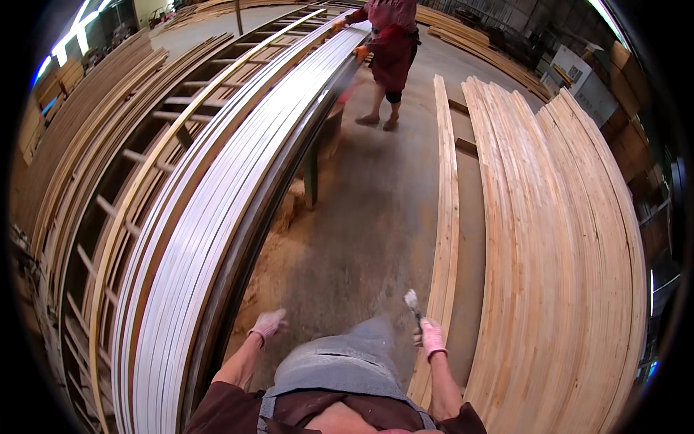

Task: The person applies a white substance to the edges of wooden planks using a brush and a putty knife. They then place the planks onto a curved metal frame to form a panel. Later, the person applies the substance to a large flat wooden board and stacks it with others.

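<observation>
1. A strip of bare concrete floor (361,217) runs open between the white strips (217,217) on the left and the wooden boards (557,253) on the right.
2. A table leg (311,177) and sawdust (278,239) edge it — left side.
3. Another person (390,50) blocks the far end.

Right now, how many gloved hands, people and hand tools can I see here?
Gloved hands: 4, the wearer's left hand and right hand, plus the co-worker's two orange-gloved hands.
People: 2, the wearer and the co-worker.
Hand tools: 1, a small scraper in the right hand.
Total: 7
</observation>
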Demonstrator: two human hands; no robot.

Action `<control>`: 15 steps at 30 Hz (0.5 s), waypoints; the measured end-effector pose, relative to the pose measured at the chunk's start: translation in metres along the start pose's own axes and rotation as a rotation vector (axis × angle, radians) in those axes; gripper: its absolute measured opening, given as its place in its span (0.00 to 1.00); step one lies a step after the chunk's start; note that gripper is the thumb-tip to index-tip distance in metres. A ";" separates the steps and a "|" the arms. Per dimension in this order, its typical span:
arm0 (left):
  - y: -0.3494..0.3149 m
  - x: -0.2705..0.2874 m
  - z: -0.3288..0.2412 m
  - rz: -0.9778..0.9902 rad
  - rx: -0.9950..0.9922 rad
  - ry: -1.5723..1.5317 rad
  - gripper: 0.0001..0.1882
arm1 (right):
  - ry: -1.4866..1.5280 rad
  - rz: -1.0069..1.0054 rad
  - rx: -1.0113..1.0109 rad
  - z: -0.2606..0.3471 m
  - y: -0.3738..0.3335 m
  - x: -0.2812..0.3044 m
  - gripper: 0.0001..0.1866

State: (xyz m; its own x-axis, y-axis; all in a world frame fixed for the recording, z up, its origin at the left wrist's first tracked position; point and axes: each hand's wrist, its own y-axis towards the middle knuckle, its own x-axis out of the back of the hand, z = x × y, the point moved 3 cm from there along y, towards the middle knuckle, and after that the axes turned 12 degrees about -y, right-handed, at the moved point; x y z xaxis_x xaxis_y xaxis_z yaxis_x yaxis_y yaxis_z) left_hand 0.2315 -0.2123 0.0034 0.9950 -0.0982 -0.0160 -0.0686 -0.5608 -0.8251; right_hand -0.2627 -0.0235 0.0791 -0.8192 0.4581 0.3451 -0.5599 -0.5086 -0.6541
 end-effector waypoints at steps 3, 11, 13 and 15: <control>0.075 -0.086 -0.130 0.220 -0.104 -0.091 0.22 | 0.072 -0.071 -0.059 0.056 0.108 0.041 0.14; 0.150 -0.149 -0.231 -0.108 0.048 -0.259 0.20 | -0.234 0.101 0.163 0.372 0.378 -0.012 0.17; 0.163 -0.142 -0.199 -0.170 0.150 -0.349 0.18 | -0.305 0.207 0.223 0.472 0.426 -0.047 0.20; 0.182 -0.160 -0.204 -0.237 0.257 -0.337 0.17 | -0.410 0.249 0.332 0.553 0.491 -0.078 0.22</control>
State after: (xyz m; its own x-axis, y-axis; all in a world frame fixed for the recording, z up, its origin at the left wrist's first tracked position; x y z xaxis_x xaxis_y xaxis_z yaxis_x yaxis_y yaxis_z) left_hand 0.0448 -0.4665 -0.0290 0.9519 0.3034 0.0424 0.1407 -0.3104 -0.9401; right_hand -0.5423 -0.7114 0.1034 -0.8752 0.0098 0.4837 -0.2995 -0.7960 -0.5259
